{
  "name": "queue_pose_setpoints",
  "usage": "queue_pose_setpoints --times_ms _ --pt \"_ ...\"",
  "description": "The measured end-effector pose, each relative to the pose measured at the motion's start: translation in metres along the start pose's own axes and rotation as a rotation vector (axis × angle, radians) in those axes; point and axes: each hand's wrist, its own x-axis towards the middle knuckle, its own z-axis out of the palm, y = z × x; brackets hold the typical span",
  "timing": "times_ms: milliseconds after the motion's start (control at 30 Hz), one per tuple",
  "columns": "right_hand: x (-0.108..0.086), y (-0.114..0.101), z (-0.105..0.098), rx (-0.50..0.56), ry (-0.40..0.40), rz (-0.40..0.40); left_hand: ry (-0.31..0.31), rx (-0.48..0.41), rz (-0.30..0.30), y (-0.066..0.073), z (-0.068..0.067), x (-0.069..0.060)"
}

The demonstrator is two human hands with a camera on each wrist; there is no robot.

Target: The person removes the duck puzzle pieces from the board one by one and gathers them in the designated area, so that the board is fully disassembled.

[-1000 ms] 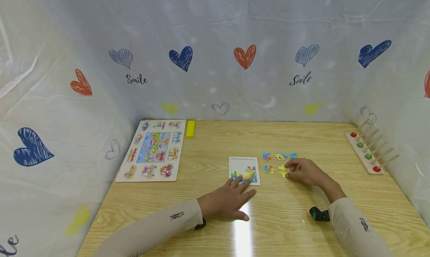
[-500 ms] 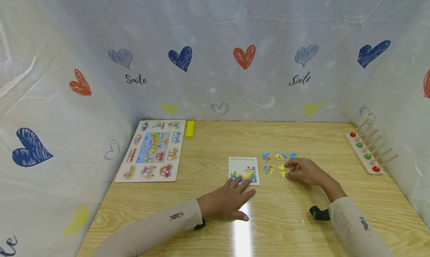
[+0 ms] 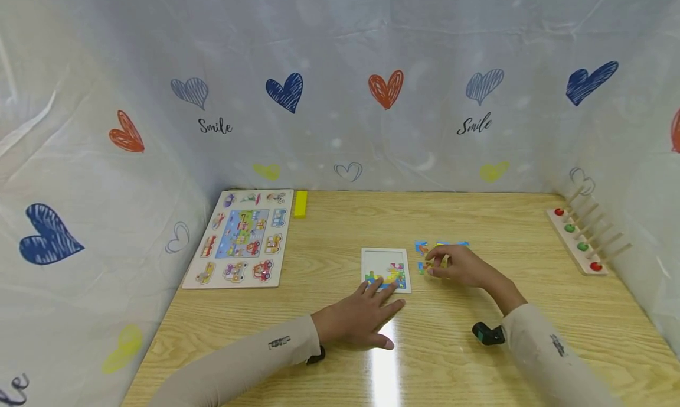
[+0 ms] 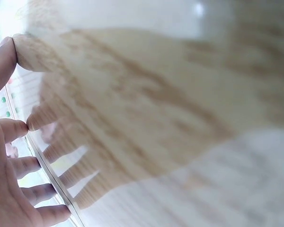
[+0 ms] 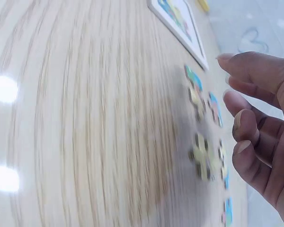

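My left hand [image 3: 361, 315] rests with spread, straight fingers on the near edge of a small white-framed jigsaw tray [image 3: 376, 260]. Colourful pieces fill its lower part. In the left wrist view, the left fingertips [image 4: 61, 213] touch the tray's edge. Over several loose jigsaw pieces right of the tray hovers my right hand [image 3: 459, 266], fingers loosely bent. From the right wrist, nothing shows between its fingers [image 5: 244, 120]; a yellow jigsaw piece [image 5: 203, 158] and a blue-and-yellow one [image 5: 195, 92] lie on the table below. In the head view that hand hides some pieces.
A large vehicle puzzle board [image 3: 284, 235] lies at the left, with a yellow block [image 3: 300, 204] beside its far corner. On the right stands a wooden peg rack [image 3: 579, 241] with red and green beads. Patterned curtains [image 3: 340, 52] border the wooden table [image 3: 340, 230].
My right hand has moved left, from the yellow piece toward the piece nearest the tray. The left hand has kept its place on the tray's edge.
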Motion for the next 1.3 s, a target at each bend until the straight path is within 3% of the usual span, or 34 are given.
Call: queue_pose_setpoints --times_ms 233,400,667,900,1300 --pt "0.022 -0.015 0.021 0.036 -0.056 -0.030 0.002 -0.009 0.007 0.000 0.000 -0.001" --pt "0.028 -0.020 0.029 -0.008 -0.059 -0.028 0.006 -0.019 0.012 -0.001 0.001 -0.001" --pt "0.029 -0.022 0.032 -0.107 -0.057 -0.007 0.009 0.012 0.012 -0.002 0.004 0.000" --pt "0.031 -0.025 0.032 -0.105 -0.070 -0.011 0.021 0.005 0.018 -0.002 0.004 0.000" --pt "0.038 -0.026 0.035 -0.075 -0.039 0.014 -0.007 -0.010 -0.001 0.000 0.002 0.000"
